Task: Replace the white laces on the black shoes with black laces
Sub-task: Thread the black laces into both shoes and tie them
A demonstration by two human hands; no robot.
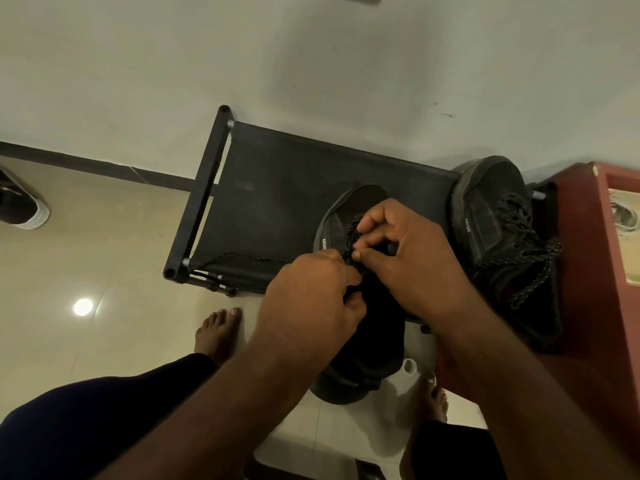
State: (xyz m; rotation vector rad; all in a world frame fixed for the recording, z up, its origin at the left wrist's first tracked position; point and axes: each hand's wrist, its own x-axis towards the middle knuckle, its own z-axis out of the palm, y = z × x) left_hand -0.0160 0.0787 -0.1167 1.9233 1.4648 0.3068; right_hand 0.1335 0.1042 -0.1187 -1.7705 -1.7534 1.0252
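Threading looks like the step in hand: both hands work at the eyelets of the middle shoe (pixel 356 200). The right hand (pixel 412 261) pinches the black lace (pixel 351 234) between thumb and forefinger. The left hand (pixel 311 299) is curled at the same spot and seems to pinch the lace too, though its fingertips are partly hidden.

Risks, as judged:
- The lace tip may slip out of the pinch, since the hold is small and both hands crowd one eyelet.
- An eyelet may get skipped or crossed wrong, because the hands cover most of the tongue.
- The loose lace end (pixel 242 259) trails left across the rack (pixel 277 181) toward the frame corner and could snag there on a hard pull.
- The shoe's heel seems to hang past the rack's front edge, so a downward tug could tip it off.

The lace is black with pale flecks, looks like woven cord, and is limp. The middle shoe is dark with a grey sole rim and small white lettering on its side, toe pointing to the wall. The second shoe (pixel 491 199) sits at the rack's right end, just beside a red cabinet (pixel 588 306), fully laced in the same flecked cord. No white lace shows.
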